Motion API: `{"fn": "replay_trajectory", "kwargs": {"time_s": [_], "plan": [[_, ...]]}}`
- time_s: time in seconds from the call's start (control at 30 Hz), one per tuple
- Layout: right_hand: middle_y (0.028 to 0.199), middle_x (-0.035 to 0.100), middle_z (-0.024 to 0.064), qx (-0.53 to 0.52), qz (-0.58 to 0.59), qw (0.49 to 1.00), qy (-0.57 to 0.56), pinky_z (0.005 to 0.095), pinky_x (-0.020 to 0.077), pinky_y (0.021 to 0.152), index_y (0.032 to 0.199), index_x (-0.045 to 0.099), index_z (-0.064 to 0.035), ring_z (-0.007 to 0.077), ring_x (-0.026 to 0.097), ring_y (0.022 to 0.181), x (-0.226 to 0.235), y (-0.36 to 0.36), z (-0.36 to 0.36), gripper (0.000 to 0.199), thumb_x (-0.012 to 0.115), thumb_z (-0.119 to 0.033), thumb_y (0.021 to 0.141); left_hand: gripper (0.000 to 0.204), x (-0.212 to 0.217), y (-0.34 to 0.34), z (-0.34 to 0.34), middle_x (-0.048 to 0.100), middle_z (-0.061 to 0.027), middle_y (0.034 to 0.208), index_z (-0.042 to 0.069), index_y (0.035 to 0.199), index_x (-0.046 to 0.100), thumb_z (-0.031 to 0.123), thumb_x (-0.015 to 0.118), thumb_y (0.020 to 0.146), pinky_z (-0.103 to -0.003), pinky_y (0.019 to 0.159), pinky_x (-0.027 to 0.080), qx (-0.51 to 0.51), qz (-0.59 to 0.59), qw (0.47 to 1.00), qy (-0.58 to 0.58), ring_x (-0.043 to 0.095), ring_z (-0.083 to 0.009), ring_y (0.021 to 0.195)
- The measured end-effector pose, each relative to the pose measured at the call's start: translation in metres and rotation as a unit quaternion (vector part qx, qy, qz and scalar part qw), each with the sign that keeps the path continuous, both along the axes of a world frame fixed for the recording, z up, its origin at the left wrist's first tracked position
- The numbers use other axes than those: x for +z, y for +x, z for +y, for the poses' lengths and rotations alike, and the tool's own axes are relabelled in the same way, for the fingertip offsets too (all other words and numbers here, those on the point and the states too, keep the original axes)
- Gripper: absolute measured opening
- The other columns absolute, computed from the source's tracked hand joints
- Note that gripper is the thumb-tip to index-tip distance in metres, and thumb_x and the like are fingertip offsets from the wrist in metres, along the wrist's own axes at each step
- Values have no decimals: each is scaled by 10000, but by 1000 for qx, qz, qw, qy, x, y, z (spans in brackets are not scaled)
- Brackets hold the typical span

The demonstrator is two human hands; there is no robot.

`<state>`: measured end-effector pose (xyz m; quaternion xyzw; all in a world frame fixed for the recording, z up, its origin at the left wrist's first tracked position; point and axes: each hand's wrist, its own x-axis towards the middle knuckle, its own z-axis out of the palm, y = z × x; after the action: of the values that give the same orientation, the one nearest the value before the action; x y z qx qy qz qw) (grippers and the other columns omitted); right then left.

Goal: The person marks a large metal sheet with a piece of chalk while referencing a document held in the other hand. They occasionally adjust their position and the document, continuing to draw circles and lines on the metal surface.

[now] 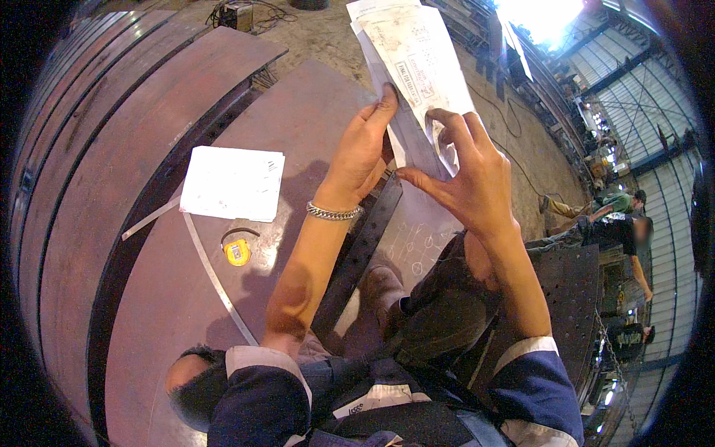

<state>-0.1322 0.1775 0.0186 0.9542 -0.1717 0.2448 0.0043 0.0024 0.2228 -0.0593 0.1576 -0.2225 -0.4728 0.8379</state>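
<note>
My left hand (356, 153) grips a thick bundle of worn, stained papers (417, 52) along its near left side, thumb on top. At the bundle's right edge, my right hand (477, 179) curls its fingers about the loose sheets, with the thumb near the lower corner. Stamps and print show on the top sheet. Left of my left forearm, a white stack of paper (232, 182) lies on a brown steel plate (298, 112). A yellow tape measure (237, 252) sits below that stack, beside a curved dark strip (242, 232). A long thin metal strip (216, 277) runs from under the stack toward me.
Large steel plates (149, 97) rest at the left. A dark perforated steel bar (365, 246) lies under my arms, near chalk circles (417, 246). A dark-haired head (197, 384) is at lower left. People (622, 231) are at the right; cables (514, 119) cross the floor.
</note>
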Motion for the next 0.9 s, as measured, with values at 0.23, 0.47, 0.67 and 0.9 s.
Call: {"fn": "replay_trajectory", "kwargs": {"time_s": [0.23, 0.47, 0.67, 0.9], "plan": [[839, 578, 132, 14, -103, 994, -15, 379, 499, 620, 1018, 542, -84, 315, 611, 710, -3, -3, -6, 316, 658, -86, 724, 538, -4, 2, -5, 568, -125, 1172, -6, 1215, 469, 454, 343, 967, -347, 899, 470, -29, -18, 999, -37, 571, -214, 1058], [798, 572, 158, 20, -172, 984, -32, 368, 477, 618, 905, 558, -8, 344, 594, 704, 2, -4, -7, 185, 607, -13, 727, 525, -5, 7, -4, 495, -95, 1290, 50, 1324, 393, 432, 377, 963, -381, 1005, 373, -37, -16, 998, -43, 488, -226, 1168], [795, 568, 161, 23, -165, 986, -21, 365, 475, 619, 898, 553, -8, 346, 589, 703, 3, -4, -7, 179, 607, -15, 727, 485, -6, 6, -8, 494, -98, 1292, 50, 1317, 403, 393, 367, 976, -392, 1005, 376, -33, -12, 998, -54, 487, -229, 1171], [795, 569, 157, 31, -172, 985, -16, 361, 477, 615, 889, 556, -9, 342, 591, 696, 3, -5, -8, 165, 604, -22, 732, 472, -9, 6, -11, 504, -102, 1283, 48, 1305, 418, 384, 364, 979, -391, 1007, 374, -36, -10, 997, -61, 490, -231, 1170]]}}
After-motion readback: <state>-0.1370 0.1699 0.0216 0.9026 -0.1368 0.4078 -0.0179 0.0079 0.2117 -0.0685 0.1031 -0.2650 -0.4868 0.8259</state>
